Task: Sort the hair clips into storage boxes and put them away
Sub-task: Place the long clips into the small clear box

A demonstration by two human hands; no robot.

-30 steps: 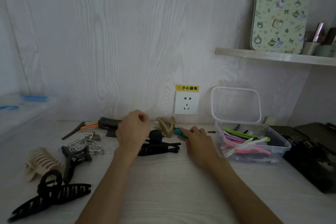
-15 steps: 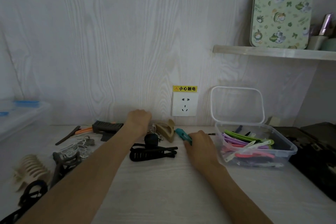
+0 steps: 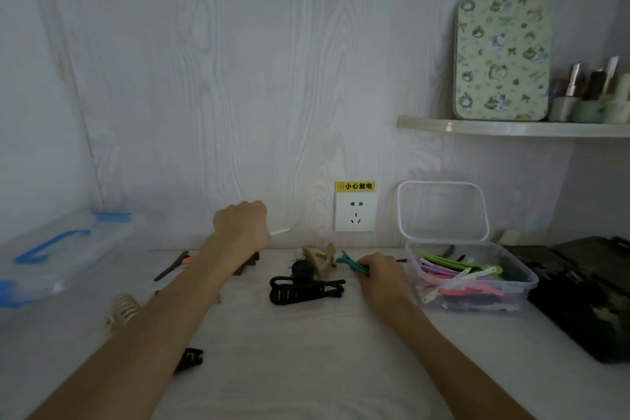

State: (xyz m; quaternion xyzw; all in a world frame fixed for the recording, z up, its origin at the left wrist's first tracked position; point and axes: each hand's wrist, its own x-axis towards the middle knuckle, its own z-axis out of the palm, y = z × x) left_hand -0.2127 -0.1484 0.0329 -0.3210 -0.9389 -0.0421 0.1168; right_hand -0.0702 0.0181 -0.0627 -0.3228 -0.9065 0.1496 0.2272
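- On the white desk (image 3: 306, 368), against the wood-grain wall, I read the sort as partly done: the open clear box (image 3: 511, 297) at my right already holds a heap of flat clips (image 3: 456, 278) in green, purple, pink and white, its lid standing up behind it.
- My right hand (image 3: 381, 278) lies just beside that box, fingers curled round a teal clip (image 3: 351, 264) at the desk surface; I judge it is next for the box.
- My left hand (image 3: 242, 227) is raised above the desk, closed on a thin white clip (image 3: 279, 232) that pokes out toward the socket.
- Still loose on the desk: a black claw clip (image 3: 306, 290) with a round dark piece on it, a beige claw clip (image 3: 320, 257), a cream claw clip (image 3: 124, 310) partly behind my left forearm, a small black clip (image 3: 191, 358), and a dark slim clip (image 3: 172, 266) near the wall.
- A lidded bin with blue latches (image 3: 68, 249) sits at the far left; I cannot tell what it holds.
- So sorting remains, and nothing is yet put away.
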